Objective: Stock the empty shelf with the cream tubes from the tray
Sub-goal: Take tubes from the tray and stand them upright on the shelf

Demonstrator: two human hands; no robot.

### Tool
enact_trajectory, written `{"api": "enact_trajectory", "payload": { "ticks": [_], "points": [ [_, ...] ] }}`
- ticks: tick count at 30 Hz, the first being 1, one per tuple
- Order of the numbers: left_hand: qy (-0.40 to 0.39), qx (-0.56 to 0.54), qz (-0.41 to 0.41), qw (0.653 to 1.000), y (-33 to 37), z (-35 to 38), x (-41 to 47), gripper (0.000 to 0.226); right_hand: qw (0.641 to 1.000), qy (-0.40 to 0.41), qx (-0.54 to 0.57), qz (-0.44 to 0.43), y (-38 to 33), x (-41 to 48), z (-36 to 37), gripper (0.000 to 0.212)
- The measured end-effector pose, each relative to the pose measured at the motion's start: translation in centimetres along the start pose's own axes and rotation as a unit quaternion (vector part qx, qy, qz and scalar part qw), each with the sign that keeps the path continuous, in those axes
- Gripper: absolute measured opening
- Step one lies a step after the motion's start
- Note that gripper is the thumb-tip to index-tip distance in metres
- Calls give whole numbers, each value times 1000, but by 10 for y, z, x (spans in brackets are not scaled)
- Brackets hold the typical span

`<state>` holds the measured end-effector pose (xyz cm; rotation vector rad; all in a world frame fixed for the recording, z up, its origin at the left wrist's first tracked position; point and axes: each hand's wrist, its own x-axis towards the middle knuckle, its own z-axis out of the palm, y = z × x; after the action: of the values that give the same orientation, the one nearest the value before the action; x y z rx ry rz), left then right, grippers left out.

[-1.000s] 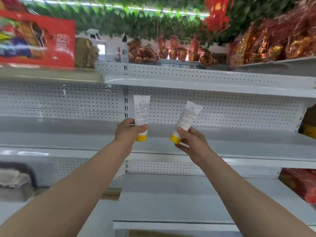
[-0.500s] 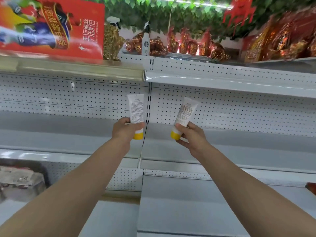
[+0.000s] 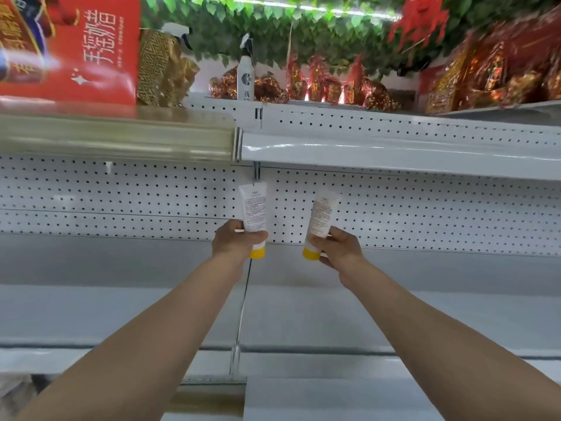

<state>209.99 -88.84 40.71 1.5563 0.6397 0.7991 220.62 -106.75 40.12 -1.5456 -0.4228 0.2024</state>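
Observation:
My left hand point(image 3: 235, 242) grips a white cream tube point(image 3: 254, 208) with a yellow cap, held cap down and nearly upright. My right hand point(image 3: 341, 249) grips a second white cream tube point(image 3: 322, 214), cap down and tilted a little to the right. Both tubes hang above the grey shelf board point(image 3: 425, 311), in front of the white perforated back panel point(image 3: 425, 211). The tubes are side by side and apart. No tray is in view.
The shelf above point(image 3: 394, 150) overhangs the tubes. On top of it stand a white spray bottle point(image 3: 246, 75), red and gold wrapped goods point(image 3: 328, 86) and a red box point(image 3: 69, 47). A lower shelf point(image 3: 349, 399) juts out below my arms.
The view has tilted up and shifted, so the shelf seam is now between my hands. Both hands with their tubes have moved further in over the shelf.

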Motion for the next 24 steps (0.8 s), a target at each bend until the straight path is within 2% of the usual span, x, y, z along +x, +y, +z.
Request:
{"api": "enact_trajectory", "payload": {
  "ticks": [5, 11, 24],
  "points": [
    [-9, 61, 50, 997, -18, 6, 28, 35, 997, 1, -71, -26, 27, 31, 7, 16],
    [-33, 80, 84, 993, -34, 14, 58, 31, 994, -16, -92, -62, 35, 62, 11, 25],
    [-61, 133, 100, 984, -56, 37, 94, 36, 993, 8, -114, -42, 43, 100, 29, 38]
  ]
}}
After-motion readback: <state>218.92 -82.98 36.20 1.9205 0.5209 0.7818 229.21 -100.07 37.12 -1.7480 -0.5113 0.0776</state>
